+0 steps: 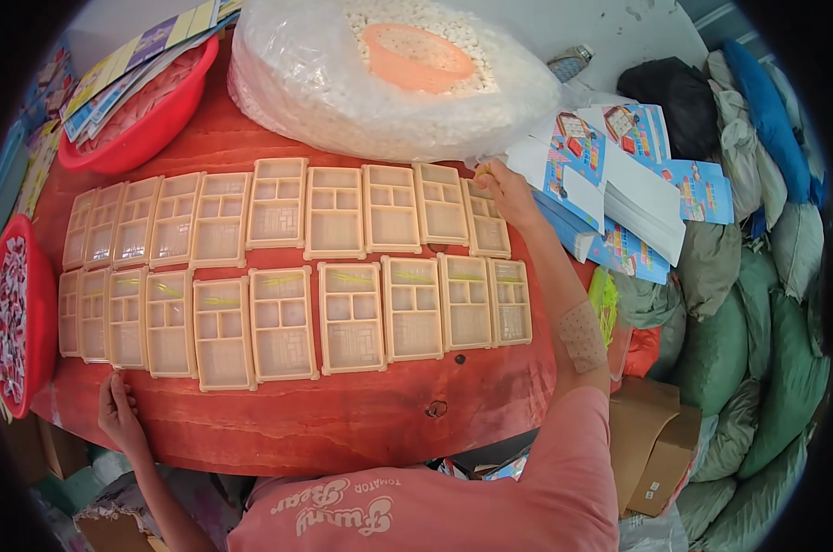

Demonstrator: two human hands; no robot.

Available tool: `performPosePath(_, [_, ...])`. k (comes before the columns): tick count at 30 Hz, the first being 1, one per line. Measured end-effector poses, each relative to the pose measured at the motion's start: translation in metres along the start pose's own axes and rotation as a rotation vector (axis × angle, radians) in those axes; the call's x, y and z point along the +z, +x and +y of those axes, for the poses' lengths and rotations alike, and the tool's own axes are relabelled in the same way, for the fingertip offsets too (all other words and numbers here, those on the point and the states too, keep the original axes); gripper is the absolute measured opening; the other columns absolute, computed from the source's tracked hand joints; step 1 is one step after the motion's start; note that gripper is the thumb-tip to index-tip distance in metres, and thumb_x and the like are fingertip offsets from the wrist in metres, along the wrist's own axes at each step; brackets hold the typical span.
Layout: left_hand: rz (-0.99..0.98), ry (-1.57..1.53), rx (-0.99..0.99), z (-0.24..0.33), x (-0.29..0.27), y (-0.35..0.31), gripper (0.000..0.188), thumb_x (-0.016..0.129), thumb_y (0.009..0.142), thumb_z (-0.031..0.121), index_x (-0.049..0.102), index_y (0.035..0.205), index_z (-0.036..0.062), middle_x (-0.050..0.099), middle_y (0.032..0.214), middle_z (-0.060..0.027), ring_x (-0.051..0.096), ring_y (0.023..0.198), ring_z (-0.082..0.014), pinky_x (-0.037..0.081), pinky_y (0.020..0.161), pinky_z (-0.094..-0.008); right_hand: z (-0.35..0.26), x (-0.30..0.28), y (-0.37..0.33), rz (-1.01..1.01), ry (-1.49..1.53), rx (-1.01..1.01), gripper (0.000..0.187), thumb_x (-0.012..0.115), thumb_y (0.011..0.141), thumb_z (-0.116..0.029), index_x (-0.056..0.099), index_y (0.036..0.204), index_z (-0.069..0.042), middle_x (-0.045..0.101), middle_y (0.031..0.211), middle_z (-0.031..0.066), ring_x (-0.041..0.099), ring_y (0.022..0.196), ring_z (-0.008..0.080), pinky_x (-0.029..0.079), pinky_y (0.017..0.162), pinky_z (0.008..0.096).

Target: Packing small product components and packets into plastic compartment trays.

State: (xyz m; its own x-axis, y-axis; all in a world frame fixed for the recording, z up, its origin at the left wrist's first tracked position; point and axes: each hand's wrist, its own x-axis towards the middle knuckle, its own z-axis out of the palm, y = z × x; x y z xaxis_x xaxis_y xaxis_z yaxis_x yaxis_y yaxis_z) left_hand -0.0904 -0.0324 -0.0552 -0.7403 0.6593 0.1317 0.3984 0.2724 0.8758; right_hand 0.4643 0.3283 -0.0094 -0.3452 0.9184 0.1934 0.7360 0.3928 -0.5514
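Two rows of beige plastic compartment trays lie flat on a red table. In the near row, thin yellow-green sticks lie in the top compartments of several trays, such as this near-row tray (283, 322). In the far row I see no such sticks. My right hand (501, 191) reaches over the rightmost far-row tray (487, 223), fingers pinched together; something small and yellowish shows at the fingertips, too small to name. My left hand (119, 411) rests at the table's near left, below the near row, fingers loosely bent and apart, with nothing visible in them.
A big clear bag (287, 92) of small white pieces holds an orange basin (416, 60). Red basins stand at the far left (140, 152) and left edge (39, 322). Printed blue-and-white cards (637, 207) pile at right, beside yellow-green packets (604, 304), sacks (720, 350) and a cardboard box (651, 442).
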Motion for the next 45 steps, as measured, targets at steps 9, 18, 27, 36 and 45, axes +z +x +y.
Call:
performPosePath(9, [0.013,0.022,0.003,-0.001,-0.001,0.001,0.024,0.053,0.092,0.023,0.063,0.101,0.0031,0.053,0.070,0.0034,0.043,0.058,-0.0018,0.034,0.048,-0.0160,-0.006,0.003,0.002,0.130,0.226,-0.034,0.011,0.052,0.087,-0.009,0.048,0.090,0.001,0.061,0.085,0.0171,0.060,0.083,0.0344,0.046,0.071,0.0362])
performPosePath(18, [0.004,-0.004,0.003,0.001,0.002,-0.001,0.023,0.053,0.092,0.023,0.063,0.100,0.0036,0.053,0.070,0.0036,0.042,0.057,-0.0016,0.032,0.047,-0.0156,-0.029,0.035,0.018,0.161,-0.163,-0.224,0.018,0.054,0.085,-0.015,0.055,0.095,0.000,0.056,0.082,0.0234,0.052,0.080,0.0417,0.044,0.070,0.0424])
performPosePath(27, [0.005,0.002,0.015,0.007,0.002,-0.002,0.024,0.052,0.092,0.024,0.064,0.099,0.0043,0.053,0.068,0.0033,0.042,0.055,-0.0018,0.030,0.044,-0.0160,-0.025,0.052,0.027,0.136,-0.115,-0.138,0.018,0.059,0.082,-0.018,0.062,0.092,-0.003,0.059,0.085,0.0213,0.056,0.076,0.0383,0.044,0.065,0.0411])
performPosePath(36, [0.023,0.041,0.021,0.009,0.003,-0.003,0.025,0.053,0.091,0.026,0.064,0.099,0.0048,0.055,0.067,0.0020,0.045,0.055,-0.0029,0.031,0.043,-0.0177,-0.027,0.050,0.029,0.039,0.036,-0.017,0.017,0.057,0.084,-0.014,0.064,0.098,-0.006,0.063,0.077,0.0136,0.058,0.069,0.0181,0.045,0.067,0.0274])
performPosePath(45, [0.024,0.043,0.033,0.017,0.002,-0.005,0.023,0.053,0.092,0.023,0.064,0.098,0.0034,0.054,0.067,0.0017,0.043,0.054,-0.0027,0.030,0.042,-0.0176,-0.061,0.065,0.021,0.118,-0.052,-0.337,0.018,0.055,0.081,-0.002,0.064,0.096,-0.005,0.063,0.078,0.0139,0.062,0.072,0.0249,0.046,0.067,0.0304])
